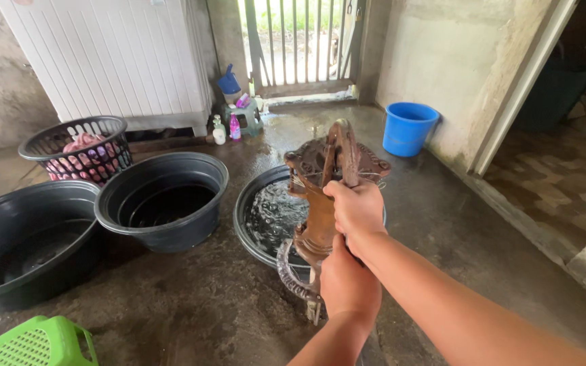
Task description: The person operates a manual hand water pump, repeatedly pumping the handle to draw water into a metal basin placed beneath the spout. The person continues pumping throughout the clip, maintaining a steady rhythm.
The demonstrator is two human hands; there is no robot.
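A rusty iron hand pump (327, 163) stands in front of me, its curved handle rising toward me. My right hand (355, 209) is wrapped around the handle high up. My left hand (347, 283) grips the same handle just below it. Under the pump's spout sits a black round basin (252, 217) with water splashing and foaming in it.
Two more black tubs (164, 203) (28, 240) stand at left on the wet concrete floor. A black laundry basket (79, 149) holds clothes. A blue bucket (408, 127) is by the wall, a green plastic stool (35, 342) at bottom left, bottles (233, 125) near a metal gate.
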